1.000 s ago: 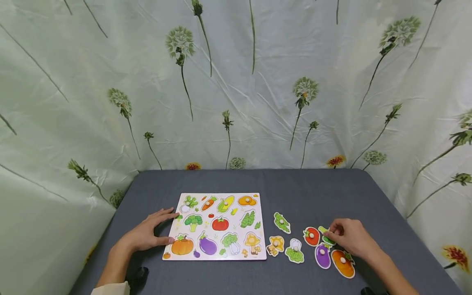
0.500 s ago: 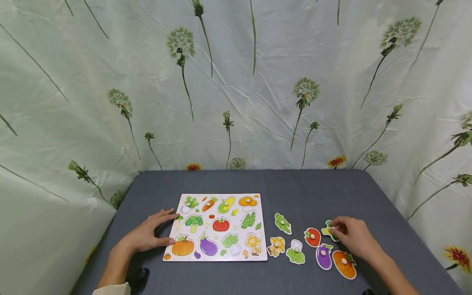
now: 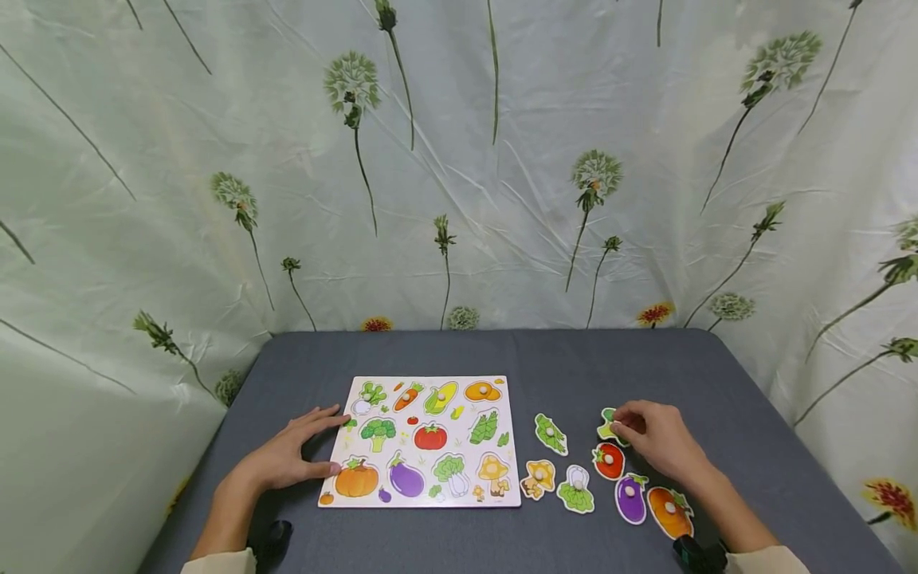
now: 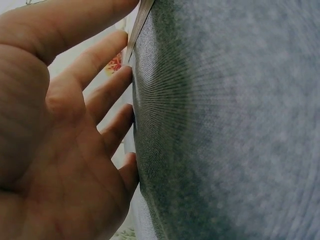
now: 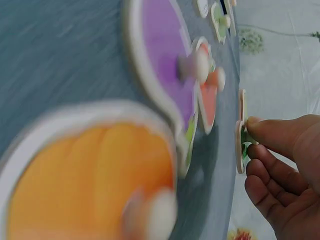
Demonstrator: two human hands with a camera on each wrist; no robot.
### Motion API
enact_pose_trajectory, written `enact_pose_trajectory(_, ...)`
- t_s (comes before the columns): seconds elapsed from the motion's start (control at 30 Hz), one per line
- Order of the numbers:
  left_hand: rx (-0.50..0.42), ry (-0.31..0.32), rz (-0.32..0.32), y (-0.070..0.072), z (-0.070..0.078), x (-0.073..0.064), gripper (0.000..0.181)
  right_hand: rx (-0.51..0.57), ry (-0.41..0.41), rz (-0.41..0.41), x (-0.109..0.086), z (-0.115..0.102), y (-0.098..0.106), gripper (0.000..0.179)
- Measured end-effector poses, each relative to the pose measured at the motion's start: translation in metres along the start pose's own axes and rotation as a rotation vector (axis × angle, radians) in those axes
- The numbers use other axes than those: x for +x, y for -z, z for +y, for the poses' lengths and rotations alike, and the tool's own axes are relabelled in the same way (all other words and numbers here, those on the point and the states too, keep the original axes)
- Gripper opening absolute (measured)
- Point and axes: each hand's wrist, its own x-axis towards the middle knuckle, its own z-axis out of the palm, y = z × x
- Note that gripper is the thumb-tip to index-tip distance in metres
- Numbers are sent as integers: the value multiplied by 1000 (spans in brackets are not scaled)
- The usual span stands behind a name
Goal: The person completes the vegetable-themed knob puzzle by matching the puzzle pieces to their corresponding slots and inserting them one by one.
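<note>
A white vegetable puzzle board [image 3: 459,462] lies on the table. My left hand [image 3: 287,450] rests at its left edge, thumb and fingertips touching it with fingers spread straight; the left wrist view shows the fingers [image 4: 107,95] extended. My right hand [image 3: 660,438] pinches the knob of a green broccoli puzzle piece [image 3: 608,422]. In the right wrist view this piece [image 5: 240,147] is edge-on, raised off the table. Just below it in the head view lie a tomato piece [image 3: 608,461], an eggplant piece [image 3: 630,502] and a pumpkin piece [image 3: 667,514].
Between the board and my right hand lie a pea-pod-like green piece [image 3: 551,435], a mushroom piece [image 3: 538,480] and a cabbage piece [image 3: 576,494]. Several knobbed pieces, such as a carrot [image 3: 408,397], sit in the board's top row. A flowered curtain [image 3: 459,159] hangs behind the grey table [image 3: 574,359].
My right hand has picked up the broccoli piece and carried it left and slightly away, past the tomato piece. My left hand stays at the board's edge.
</note>
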Motion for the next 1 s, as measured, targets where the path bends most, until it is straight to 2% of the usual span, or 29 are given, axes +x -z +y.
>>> enact_pose_trajectory(0.17, -10, -1, -1, 0, 2, 0, 82, 28, 54, 14, 15, -16, -10, 6)
enact_pose_trajectory(0.4, -12, -15, -1, -1, 2, 3, 82, 79, 96, -24, 33, -41, -24, 5)
enact_pose_trajectory(0.8, -17, 4, -1, 2, 5, 1, 82, 145, 149, -65, 62, -89, -54, 8)
enact_pose_trajectory(1.0, -11, 6, 2, 1, 1, 0, 82, 205, 179, -103, 75, -111, -68, 5)
